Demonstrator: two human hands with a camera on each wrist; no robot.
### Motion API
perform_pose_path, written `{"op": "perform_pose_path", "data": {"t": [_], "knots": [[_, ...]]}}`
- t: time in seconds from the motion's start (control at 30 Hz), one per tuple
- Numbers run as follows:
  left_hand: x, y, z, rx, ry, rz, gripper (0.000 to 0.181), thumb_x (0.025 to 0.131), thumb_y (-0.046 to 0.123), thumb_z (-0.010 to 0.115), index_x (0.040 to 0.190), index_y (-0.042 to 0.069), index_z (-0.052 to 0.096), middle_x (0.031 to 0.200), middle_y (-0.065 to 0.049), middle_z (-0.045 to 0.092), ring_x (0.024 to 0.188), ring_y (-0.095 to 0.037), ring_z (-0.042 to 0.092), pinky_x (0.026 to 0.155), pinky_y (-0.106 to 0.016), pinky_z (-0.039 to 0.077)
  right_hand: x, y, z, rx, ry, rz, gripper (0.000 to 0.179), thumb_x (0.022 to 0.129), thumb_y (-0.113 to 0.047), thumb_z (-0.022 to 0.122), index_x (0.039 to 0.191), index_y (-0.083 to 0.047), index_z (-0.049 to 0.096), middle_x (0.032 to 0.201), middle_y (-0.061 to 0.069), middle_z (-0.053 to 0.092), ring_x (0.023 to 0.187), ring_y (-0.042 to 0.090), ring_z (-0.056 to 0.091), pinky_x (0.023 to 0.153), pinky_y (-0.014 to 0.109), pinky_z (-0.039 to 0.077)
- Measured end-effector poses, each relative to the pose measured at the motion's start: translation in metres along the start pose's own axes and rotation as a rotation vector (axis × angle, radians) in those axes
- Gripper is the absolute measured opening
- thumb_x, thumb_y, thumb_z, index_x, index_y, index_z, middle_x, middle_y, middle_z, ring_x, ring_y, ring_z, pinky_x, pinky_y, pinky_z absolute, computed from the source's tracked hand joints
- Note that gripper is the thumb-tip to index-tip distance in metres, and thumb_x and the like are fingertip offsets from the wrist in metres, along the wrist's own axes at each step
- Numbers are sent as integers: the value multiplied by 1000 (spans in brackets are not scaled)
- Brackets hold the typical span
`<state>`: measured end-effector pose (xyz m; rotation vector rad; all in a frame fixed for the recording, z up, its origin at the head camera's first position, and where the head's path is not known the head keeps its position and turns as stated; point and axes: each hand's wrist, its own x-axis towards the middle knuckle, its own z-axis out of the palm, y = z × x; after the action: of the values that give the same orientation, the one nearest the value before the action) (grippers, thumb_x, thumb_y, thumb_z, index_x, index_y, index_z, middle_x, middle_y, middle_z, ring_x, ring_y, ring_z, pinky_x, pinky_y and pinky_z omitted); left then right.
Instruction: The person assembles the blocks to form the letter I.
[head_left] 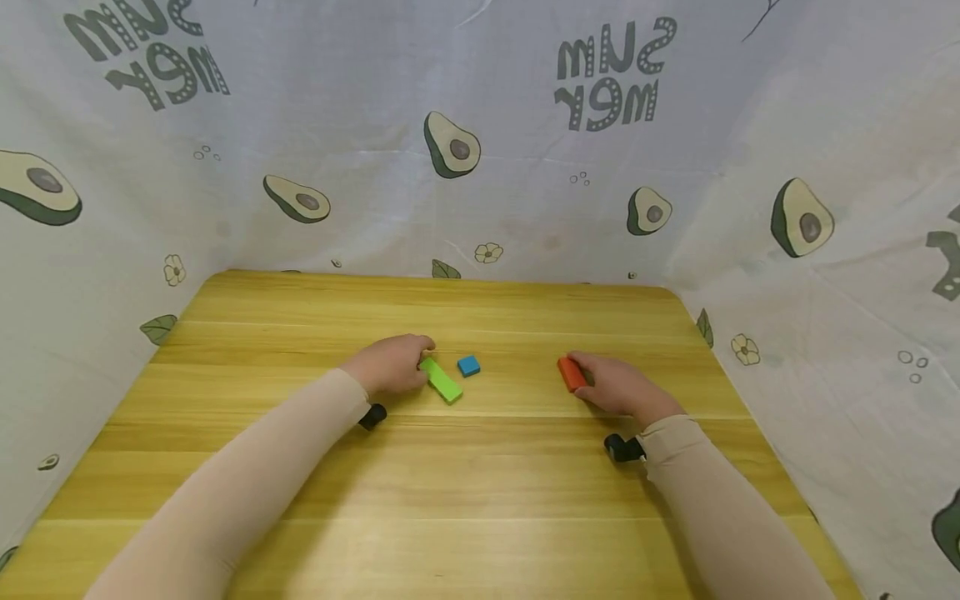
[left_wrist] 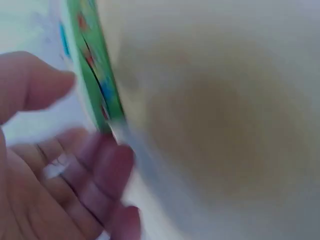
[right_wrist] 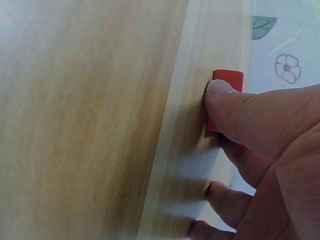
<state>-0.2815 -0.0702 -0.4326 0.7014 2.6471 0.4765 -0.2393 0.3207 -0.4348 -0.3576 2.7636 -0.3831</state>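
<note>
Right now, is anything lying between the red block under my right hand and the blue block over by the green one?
Nothing visible does. The red block sits at the right hand, and only bare table lies between it and the blue block. The green block lies beyond the blue one, at the left hand.

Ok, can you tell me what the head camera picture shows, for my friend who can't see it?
Two hands rest on a wooden table: the left hand touches a green block, and the right hand grips a red block. A small blue block lies between them, beside the green one. Avocado-print cloth hangs behind.
</note>
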Motion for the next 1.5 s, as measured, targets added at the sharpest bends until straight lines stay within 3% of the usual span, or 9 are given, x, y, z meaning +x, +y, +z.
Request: {"op": "perform_pose_path", "data": {"t": [0.07,0.23,0.37,0.5,0.6,0.73,0.83,1.23,1.5], "knots": [[-7,10,6,-30,18,-52,72,98,43,71,153,2,49,142,-13,63,115,-23,63,102,-41,53,0,-1,-1,-3,3,0,71,103,-22,69,163,-4,36,149,31,56,124,44,63,101,59,52],[-10,26,20,24,73,-131,93,85,71,76,142,1,55,120,-11,61,97,-26,61,88,-41,55,-2,-3,-5,-19,0,0,71,103,-22,69,163,-2,36,147,32,57,119,42,64,97,56,53],[-6,34,24,69,91,-149,93,86,72,73,142,0,57,128,-15,60,105,-30,62,94,-46,56,-1,-3,-5,-23,-2,8,72,103,-23,69,163,-4,35,148,31,57,117,40,65,95,54,53],[-2,36,23,43,73,-131,91,86,64,77,147,1,54,132,-15,58,99,-26,60,86,-41,56,-1,-3,-4,-16,1,3,72,103,-24,69,163,-5,36,147,30,58,120,41,64,98,56,53],[-1,32,22,-9,71,-85,96,85,56,81,154,0,46,138,-16,58,102,-26,60,89,-41,56,0,-3,-3,-11,6,-5,71,103,-23,69,163,-5,36,147,30,58,121,42,64,100,58,52],[-1,23,21,-46,77,-22,104,83,51,86,160,2,38,154,-15,54,131,-32,58,113,-51,47,1,-3,-1,-13,13,-10,70,103,-22,69,162,-4,37,147,30,58,121,42,64,101,58,52],[-2,15,20,-43,70,-8,101,83,51,86,160,4,40,159,-14,51,145,-36,50,121,-59,37,1,-2,-1,-13,14,-10,70,103,-22,69,162,-4,37,147,30,58,122,43,64,101,58,52],[-2,-2,17,-83,15,47,94,85,45,85,159,8,43,165,-12,43,154,-35,40,126,-55,32,0,-1,0,-5,3,2,71,103,-22,69,163,-3,36,148,32,56,123,44,63,101,58,52],[-4,-12,14,-148,-10,35,95,84,45,86,161,13,40,169,-10,38,157,-34,36,127,-52,32,2,1,1,-1,-7,20,73,103,-24,68,164,-5,34,149,32,55,121,43,63,99,57,52]]}}
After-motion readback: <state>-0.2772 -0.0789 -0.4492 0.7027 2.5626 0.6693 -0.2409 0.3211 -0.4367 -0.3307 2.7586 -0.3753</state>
